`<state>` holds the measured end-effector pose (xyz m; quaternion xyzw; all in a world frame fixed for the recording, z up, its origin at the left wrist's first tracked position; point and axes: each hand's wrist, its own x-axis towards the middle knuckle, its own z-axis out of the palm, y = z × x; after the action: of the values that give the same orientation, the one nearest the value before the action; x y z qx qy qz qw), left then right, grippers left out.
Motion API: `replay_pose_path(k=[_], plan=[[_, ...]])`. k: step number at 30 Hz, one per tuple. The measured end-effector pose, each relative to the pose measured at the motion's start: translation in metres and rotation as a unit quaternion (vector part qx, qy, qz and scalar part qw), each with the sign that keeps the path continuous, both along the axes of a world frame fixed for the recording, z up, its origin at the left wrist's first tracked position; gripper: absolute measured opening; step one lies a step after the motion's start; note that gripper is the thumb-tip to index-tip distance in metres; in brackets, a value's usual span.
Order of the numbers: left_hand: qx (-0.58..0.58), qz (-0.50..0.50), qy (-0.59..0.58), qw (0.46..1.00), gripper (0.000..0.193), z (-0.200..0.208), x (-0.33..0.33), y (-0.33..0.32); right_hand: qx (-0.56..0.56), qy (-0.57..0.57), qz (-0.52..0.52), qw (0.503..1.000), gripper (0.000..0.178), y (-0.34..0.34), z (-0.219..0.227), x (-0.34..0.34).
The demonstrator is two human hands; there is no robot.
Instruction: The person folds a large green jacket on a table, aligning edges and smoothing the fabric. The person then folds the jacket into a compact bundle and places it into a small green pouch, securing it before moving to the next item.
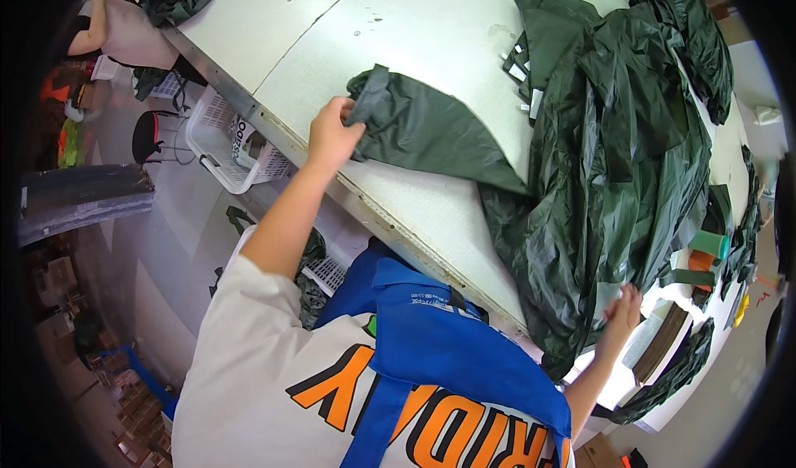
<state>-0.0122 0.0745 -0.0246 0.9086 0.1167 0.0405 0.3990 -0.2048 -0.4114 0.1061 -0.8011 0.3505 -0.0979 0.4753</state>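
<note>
A shiny dark green garment (572,219) of thin fabric lies crumpled over the right half of the white table (414,20). Its sleeve (439,124) stretches out to the left across the tabletop. My left hand (336,132) is closed on the sleeve's cuff end, close to the table's near edge. Over at the right, my right hand (622,309) is beside the garment's lower part; its fingers look curled but blurred, and whether they grip fabric is unclear. White labels (536,103) show at a folded dark piece on the garment's far left side.
More dark green fabric (696,45) lies at the far right. A green cylindrical object (710,244) and an orange item (701,262) sit beyond my right hand. Below the table's left edge stands a white plastic basket (217,140). Another person (133,33) is at the upper left, near a stool (148,136).
</note>
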Motion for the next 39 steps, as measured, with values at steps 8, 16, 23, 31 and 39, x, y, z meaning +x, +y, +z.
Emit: replay_pose_path(k=[8, 16, 23, 31, 39], plan=[[0.002, -0.336, -0.317, 0.887, 0.034, 0.115, -0.09, -0.116, 0.441, -0.102, 0.179, 0.873, 0.032, 0.208, -0.006, 0.103], [-0.444, -0.185, 0.025, 0.876, 0.052, 0.125, -0.097, -0.113, 0.619, -0.159, 0.088, 0.764, 0.017, 0.19, -0.002, 0.095], [-0.405, -0.281, 0.082, 0.866, 0.02, 0.123, -0.093, -0.129, 0.629, -0.13, 0.048, 0.765, 0.021, 0.196, 0.006, 0.082], [-0.711, -0.162, 0.23, 0.644, 0.016, 0.147, -0.085, -0.113, 0.517, -0.223, 0.158, 0.811, 0.013, 0.156, -0.019, 0.071], [-0.56, -0.244, 0.143, 0.779, 0.016, 0.166, -0.089, -0.109, 0.165, -0.086, 0.216, 0.959, 0.018, 0.14, -0.014, 0.05]])
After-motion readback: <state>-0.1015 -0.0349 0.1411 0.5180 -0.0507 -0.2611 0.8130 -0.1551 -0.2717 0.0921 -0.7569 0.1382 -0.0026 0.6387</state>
